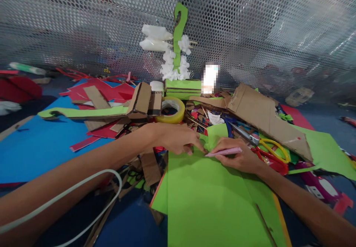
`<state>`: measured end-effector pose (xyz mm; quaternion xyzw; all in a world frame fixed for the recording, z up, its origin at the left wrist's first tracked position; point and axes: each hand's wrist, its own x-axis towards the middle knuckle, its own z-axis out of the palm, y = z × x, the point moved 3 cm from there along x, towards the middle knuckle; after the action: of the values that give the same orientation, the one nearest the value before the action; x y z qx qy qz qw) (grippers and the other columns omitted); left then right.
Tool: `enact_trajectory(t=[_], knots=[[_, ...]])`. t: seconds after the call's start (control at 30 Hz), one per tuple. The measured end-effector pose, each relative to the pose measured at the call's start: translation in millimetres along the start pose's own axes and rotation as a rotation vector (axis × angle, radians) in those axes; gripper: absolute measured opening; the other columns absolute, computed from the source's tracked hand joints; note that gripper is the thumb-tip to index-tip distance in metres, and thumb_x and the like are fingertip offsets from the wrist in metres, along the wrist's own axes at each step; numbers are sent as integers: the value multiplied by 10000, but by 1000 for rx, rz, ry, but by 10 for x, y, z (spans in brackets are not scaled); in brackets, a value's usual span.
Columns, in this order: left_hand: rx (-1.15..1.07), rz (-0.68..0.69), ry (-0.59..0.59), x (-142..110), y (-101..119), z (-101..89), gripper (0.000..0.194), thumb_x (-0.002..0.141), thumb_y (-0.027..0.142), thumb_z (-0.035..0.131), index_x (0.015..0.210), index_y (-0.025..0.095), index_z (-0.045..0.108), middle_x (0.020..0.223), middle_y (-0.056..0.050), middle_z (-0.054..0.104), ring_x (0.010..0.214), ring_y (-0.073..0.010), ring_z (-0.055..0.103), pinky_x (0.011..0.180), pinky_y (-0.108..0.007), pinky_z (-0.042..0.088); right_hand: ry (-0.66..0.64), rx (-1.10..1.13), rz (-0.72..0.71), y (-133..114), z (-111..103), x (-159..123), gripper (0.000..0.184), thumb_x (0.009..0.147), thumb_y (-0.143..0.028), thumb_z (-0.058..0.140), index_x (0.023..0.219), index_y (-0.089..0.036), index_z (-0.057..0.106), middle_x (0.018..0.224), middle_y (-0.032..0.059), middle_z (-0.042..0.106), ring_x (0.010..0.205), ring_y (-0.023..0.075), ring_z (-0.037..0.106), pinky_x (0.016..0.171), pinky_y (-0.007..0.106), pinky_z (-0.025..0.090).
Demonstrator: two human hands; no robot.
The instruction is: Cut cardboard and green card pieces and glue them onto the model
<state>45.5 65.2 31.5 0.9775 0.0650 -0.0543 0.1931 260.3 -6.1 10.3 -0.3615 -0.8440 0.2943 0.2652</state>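
My right hand (239,157) grips a pink pen (226,151), its tip down at the top part of a bright green paper sheet (205,202). My left hand (180,137) holds nothing visible; its index finger stretches to the sheet close to the pen tip, and the other fingers are partly bent. Just beyond both hands stands a small curled green paper piece (217,134). Scissors (271,152) with red and yellow handles lie to the right of my right hand. A yellow tape roll (178,113) rests beyond my left hand.
A green hook-shaped model with white tufts (178,54) stands at the back before a perforated metal panel (239,24). Cut cardboard (264,115) lies at right. Blue sheet (36,143), red scraps (102,89) and a long green-topped cardboard piece (89,112) cover the left. A white cable (83,182) loops over my left forearm.
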Motion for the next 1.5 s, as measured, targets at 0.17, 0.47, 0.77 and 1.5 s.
enact_trajectory(t=[0.17,0.47,0.77,1.5], knots=[[12,13,-10,3,-18,18,416,930,176,655,1336,250,713,1063,-94,727,886,-234,674,675,-298,422,-8,-3,-60,-68,34,28,223,981,-286,689,1174,-264,798,1027,48,811,886,184,724,767,312,566],[-9,-9,-44,-10,-5,-6,398,927,150,628,1303,248,712,1087,-82,728,906,-221,654,696,-288,421,-30,-21,-25,-109,16,65,209,979,-286,695,1153,-260,808,1026,38,816,881,177,729,765,296,558],[-10,49,7,-24,-25,3,309,850,78,647,1089,243,755,942,-41,704,774,-194,610,639,-297,380,-103,-38,-70,-219,129,197,254,987,-301,694,1223,-267,785,1039,46,813,877,175,726,779,299,557],[-32,22,-73,-39,19,-55,444,773,21,612,1146,234,722,958,-39,678,770,-198,574,604,-298,364,-161,-98,-10,-302,68,257,243,991,-355,671,1150,-239,814,935,55,808,750,164,720,675,268,538]])
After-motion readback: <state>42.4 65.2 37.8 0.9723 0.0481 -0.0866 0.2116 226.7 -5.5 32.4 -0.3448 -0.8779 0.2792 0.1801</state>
